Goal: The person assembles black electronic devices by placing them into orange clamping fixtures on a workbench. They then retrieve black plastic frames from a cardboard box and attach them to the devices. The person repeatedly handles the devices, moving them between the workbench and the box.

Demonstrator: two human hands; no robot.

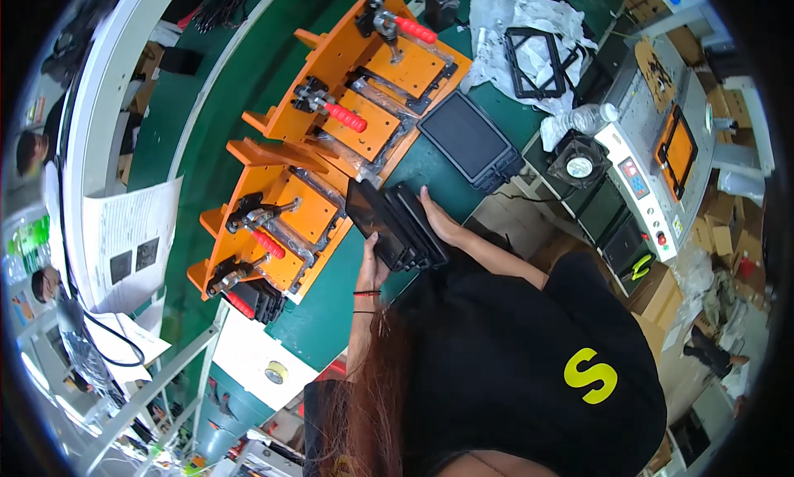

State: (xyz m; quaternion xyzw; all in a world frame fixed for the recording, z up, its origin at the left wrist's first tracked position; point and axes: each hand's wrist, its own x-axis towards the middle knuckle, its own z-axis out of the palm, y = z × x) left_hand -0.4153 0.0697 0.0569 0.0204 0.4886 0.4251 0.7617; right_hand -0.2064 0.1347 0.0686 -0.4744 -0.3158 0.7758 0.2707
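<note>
Between my two hands is a stack of black, flat rectangular cases (399, 222), tilted on edge above the green table. My left hand (376, 259), with a red band at its wrist, is closed against the stack's lower left side. On the opposite side, my right hand (441, 218) presses its palm and fingers to the stack. Just beyond it, a black framed panel (469, 135) lies flat on the table. To the left stand orange fixtures (310, 208) with red-handled toggle clamps (346, 117). Black parts (266, 302) sit by the nearest clamp.
A black frame (535, 62) rests on white crumpled wrap at the back right. Beside it are a plastic bottle (591, 117), a small fan (577, 164) and a grey machine (633, 179). Tape (276, 372) and printed sheets (128, 245) are at left; cardboard boxes (659, 299) stand right.
</note>
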